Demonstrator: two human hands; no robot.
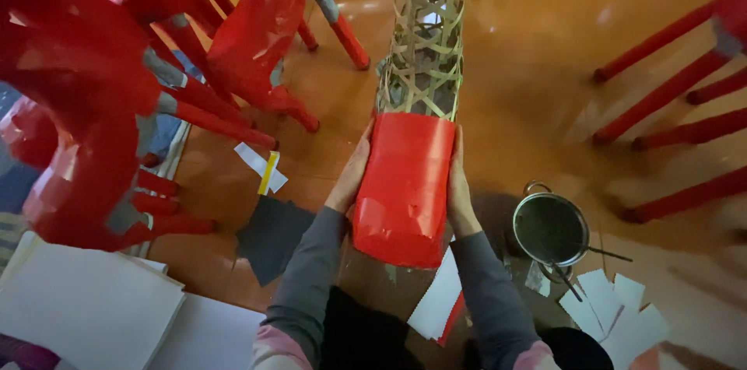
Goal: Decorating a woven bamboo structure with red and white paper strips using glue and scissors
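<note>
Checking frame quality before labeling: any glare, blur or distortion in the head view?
Head view: dim and warm-tinted; glare on the red paper between left hand and right hand, and on the floor; wide-angle bending at edges; red figures at left soft.
</note>
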